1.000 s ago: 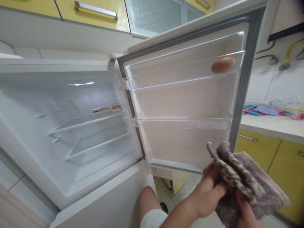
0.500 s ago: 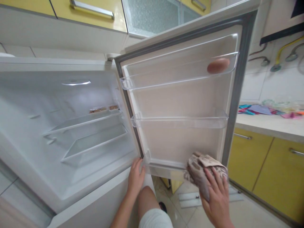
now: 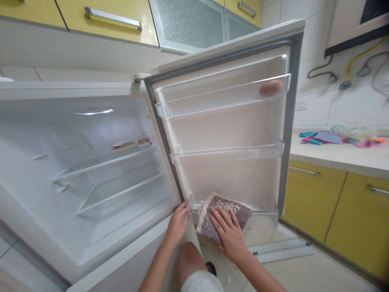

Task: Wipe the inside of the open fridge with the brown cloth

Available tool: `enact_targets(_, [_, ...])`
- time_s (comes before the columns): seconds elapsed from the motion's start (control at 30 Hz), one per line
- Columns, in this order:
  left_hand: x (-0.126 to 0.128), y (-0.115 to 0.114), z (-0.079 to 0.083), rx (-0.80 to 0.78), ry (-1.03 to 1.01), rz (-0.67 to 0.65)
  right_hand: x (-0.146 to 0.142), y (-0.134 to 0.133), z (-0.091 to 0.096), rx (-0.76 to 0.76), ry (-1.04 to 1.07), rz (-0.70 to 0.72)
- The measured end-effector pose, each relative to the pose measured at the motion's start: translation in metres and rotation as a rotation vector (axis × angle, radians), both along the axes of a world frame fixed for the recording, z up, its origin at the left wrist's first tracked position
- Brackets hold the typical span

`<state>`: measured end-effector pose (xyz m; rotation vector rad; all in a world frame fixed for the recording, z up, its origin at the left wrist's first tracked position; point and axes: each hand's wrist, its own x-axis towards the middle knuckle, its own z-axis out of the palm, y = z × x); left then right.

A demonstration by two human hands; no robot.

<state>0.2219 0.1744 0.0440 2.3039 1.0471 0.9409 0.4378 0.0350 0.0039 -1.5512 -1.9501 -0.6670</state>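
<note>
A folded grey-purple cloth [image 3: 209, 227] with a pale border and light pattern lies against the bottom clear door shelf [image 3: 267, 215]. My right hand [image 3: 227, 233] presses on it with fingers laid over the fabric, gripping it against the shelf's front. Over at the hinge side, my left hand [image 3: 178, 225] touches the lower inner corner of the open fridge door [image 3: 225, 125], fingers stretched out. Its fingertips rest near the shelf's left end, and nothing is seen in that hand.
The fridge compartment [image 3: 121, 219] stands open at left, with glass shelves and small packs [image 3: 123, 145] at the back. A brown egg-like item [image 3: 270, 88] sits in the top door shelf. Glass panels [image 3: 282, 249] lie on the floor. Colourful cloths [image 3: 328, 138] cover part of the counter.
My right hand has slid the cloth leftward along the bottom door shelf, closer to my left hand. The left hand stays at the hinge corner. The view has shifted slightly.
</note>
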Motion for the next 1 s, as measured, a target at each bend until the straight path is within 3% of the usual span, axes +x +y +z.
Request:
enact_targets(0.17, [-0.004, 0.004, 0.014, 0.173, 0.185, -0.069, 0.077, -0.033, -0.017, 0.090, 0.052, -0.157])
enact_targets(0.27, [0.001, 0.007, 0.008, 0.197, 0.188, -0.047, 0.119, -0.045, -0.034, 0.208, 0.170, -0.234])
enact_targets(0.33, [0.005, 0.010, 0.000, 0.200, 0.159, -0.025, 0.132, -0.043, -0.042, 0.305, 0.379, -0.267])
enact_targets(0.43, [0.008, 0.014, -0.010, 0.210, 0.116, 0.002, 0.132, -0.025, -0.041, 0.470, 0.777, -0.267])
enact_targets(0.53, [0.011, 0.015, -0.013, 0.218, 0.100, 0.006, 0.124, -0.007, -0.033, 0.584, 1.038, -0.252])
enact_targets(0.7, [0.014, 0.011, -0.010, 0.210, 0.101, 0.026, 0.123, -0.001, -0.032, 0.590, 1.402, -0.352])
enact_targets(0.87, [0.016, 0.008, -0.012, 0.212, 0.086, 0.060, 0.120, -0.001, -0.044, 0.586, 1.455, -0.421])
enact_targets(1.0, [0.017, 0.003, -0.008, 0.183, 0.099, 0.061, 0.100, 0.002, -0.062, 0.594, 1.221, -0.401])
